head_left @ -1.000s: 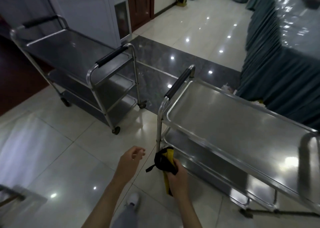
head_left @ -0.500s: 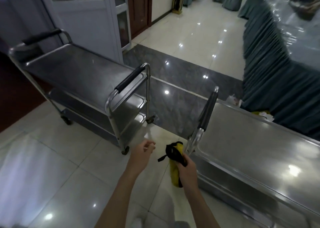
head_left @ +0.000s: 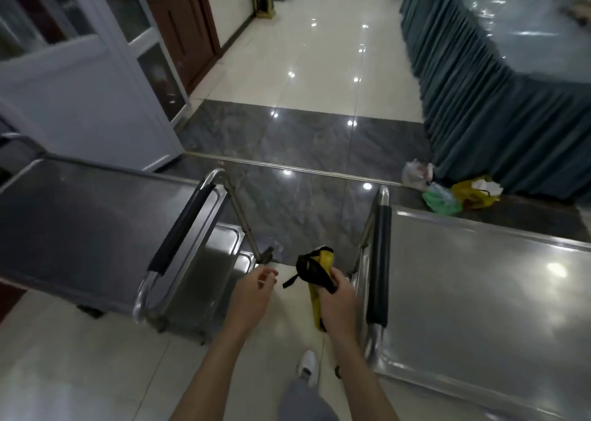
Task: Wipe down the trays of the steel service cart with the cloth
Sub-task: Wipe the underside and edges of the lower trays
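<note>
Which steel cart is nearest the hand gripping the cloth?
The steel service cart on the right: its black handle runs right beside the right hand gripping the yellow-and-black cloth. The left steel cart stands beyond the left hand.

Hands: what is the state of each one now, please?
Left hand: open, loosely curled, holding nothing.
Right hand: grips the yellow-and-black cloth.

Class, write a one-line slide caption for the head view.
Right hand grips a yellow cloth between two steel carts, left hand free.

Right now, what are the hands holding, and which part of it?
The right hand grips the yellow and black cloth around its bunched middle. The left hand holds nothing.
</note>
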